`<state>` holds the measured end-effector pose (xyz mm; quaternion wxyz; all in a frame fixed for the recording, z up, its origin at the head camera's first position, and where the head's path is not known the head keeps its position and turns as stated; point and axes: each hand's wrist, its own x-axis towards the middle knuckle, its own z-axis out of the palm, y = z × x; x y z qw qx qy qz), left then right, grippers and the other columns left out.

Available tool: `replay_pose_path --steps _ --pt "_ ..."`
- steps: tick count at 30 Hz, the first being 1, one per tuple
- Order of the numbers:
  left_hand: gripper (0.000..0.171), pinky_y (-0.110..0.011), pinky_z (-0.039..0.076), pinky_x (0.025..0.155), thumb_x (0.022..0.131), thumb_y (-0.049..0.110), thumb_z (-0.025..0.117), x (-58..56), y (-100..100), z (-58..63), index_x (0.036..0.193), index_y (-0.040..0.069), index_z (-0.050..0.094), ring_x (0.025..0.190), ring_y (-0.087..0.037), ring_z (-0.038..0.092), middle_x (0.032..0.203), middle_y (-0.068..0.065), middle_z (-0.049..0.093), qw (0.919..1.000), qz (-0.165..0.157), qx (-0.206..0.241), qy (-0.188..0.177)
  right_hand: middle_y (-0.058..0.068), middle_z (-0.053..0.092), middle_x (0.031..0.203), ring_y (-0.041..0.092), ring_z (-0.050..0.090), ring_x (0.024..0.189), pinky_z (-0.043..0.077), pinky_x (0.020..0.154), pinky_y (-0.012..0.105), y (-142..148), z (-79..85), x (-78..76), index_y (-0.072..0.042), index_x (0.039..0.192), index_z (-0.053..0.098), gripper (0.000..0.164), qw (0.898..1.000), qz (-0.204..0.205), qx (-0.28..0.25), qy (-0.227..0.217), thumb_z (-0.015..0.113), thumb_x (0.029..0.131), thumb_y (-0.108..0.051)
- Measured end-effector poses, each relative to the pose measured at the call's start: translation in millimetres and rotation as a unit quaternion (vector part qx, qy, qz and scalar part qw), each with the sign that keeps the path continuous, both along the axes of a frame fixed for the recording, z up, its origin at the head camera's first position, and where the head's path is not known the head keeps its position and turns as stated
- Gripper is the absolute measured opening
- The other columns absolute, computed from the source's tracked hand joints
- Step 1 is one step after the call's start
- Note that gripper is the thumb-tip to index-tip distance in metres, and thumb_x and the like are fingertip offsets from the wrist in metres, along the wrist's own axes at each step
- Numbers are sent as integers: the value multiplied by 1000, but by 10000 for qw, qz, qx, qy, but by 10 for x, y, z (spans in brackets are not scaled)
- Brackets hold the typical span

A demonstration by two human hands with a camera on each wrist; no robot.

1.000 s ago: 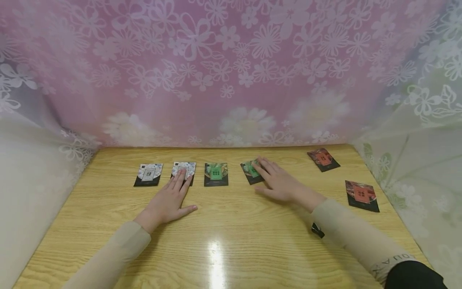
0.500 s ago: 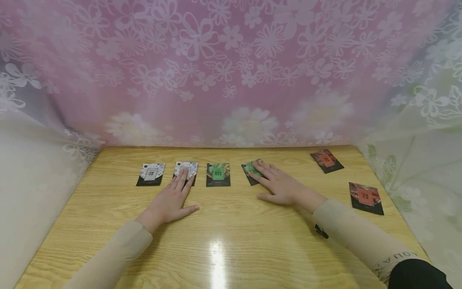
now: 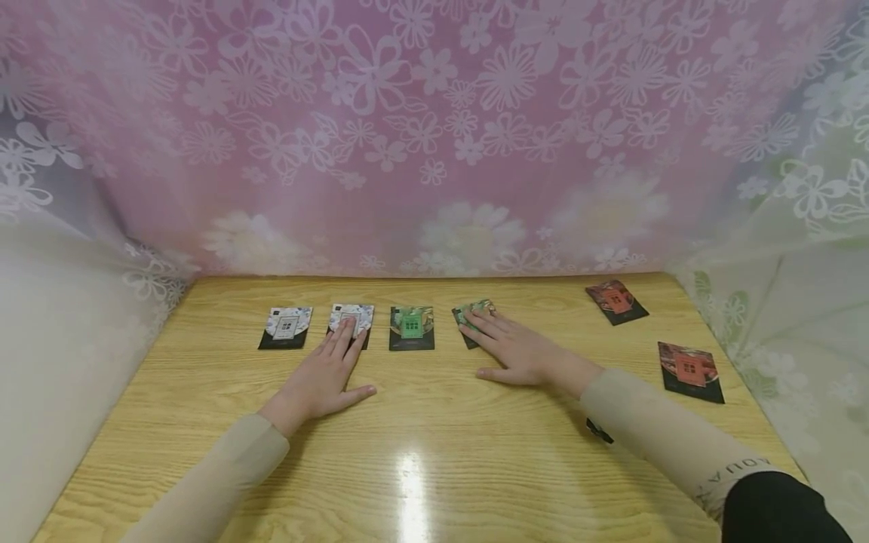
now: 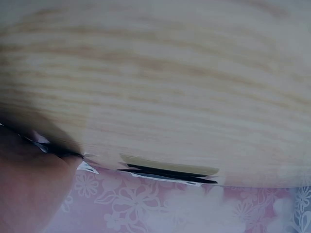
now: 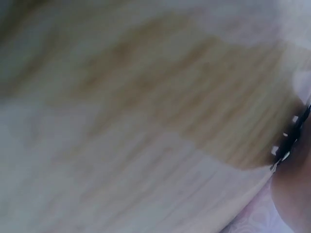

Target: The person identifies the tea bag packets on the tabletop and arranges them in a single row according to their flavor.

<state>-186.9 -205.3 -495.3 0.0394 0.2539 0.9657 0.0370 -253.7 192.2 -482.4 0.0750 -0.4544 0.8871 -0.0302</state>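
Fingers outstretched, my left hand (image 3: 317, 382) rests on a white-and-black packet (image 3: 351, 311) with a pale label, covering its lower middle. My right hand (image 3: 519, 351) lies with its fingers on a tilted green-and-black packet (image 3: 463, 314), hiding much of it. Between the hands lies another green packet (image 3: 411, 329), fully visible and fairly straight. The left wrist view shows part of the left hand (image 4: 34, 189) at lower left and a packet's thin dark edge (image 4: 167, 174). In the right wrist view, the right hand (image 5: 294, 194) touches a dark packet edge (image 5: 290, 141).
Another white packet (image 3: 285, 328) lies at the left of the row. Two red packets, one at the back (image 3: 617, 302) and one nearer (image 3: 691, 372), lie at the right on the wooden table (image 3: 407, 422). Floral curtains (image 3: 434, 151) border the back and sides.
My right hand has slid slightly left, its fingers covering more of the tilted green packet. The left hand stays on the white packet. The head view has shifted slightly.
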Motion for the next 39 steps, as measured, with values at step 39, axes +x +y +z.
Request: replay_pose_path --steps 39 --pt "103 -58 23 134 102 67 54 5 -18 -31 169 -1 16 165 -46 10 176 -29 5 9998 -67 186 81 16 -5 179 37 -1 167 7 137 58 -421 2 320 -10 172 5 88 9836 -1687 230 -602 37 110 -64"
